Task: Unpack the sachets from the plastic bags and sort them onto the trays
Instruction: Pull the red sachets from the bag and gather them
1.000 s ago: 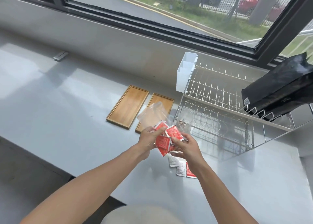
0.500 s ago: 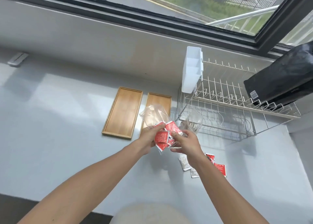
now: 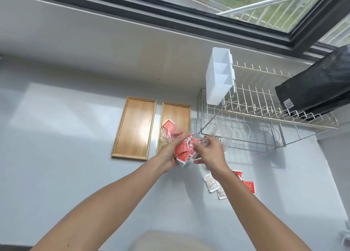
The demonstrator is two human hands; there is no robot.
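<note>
Red sachets [image 3: 182,149] sit bunched inside a clear plastic bag [image 3: 171,135], which I hold above the near end of the right tray [image 3: 176,111]. My left hand [image 3: 168,153] has its fingers closed around the bundle; my right hand [image 3: 210,152] pinches the bag's edge. At 10 o'clock from the hands lies the left tray [image 3: 135,127], bare. At 2 o'clock a wire dish rack [image 3: 265,116] crowds the table [image 3: 56,156], carrying a white caddy [image 3: 219,76] and a black bag [image 3: 318,85]. At 5 o'clock, loose sachets [image 3: 212,183] lie partly hidden under my right forearm.
</note>
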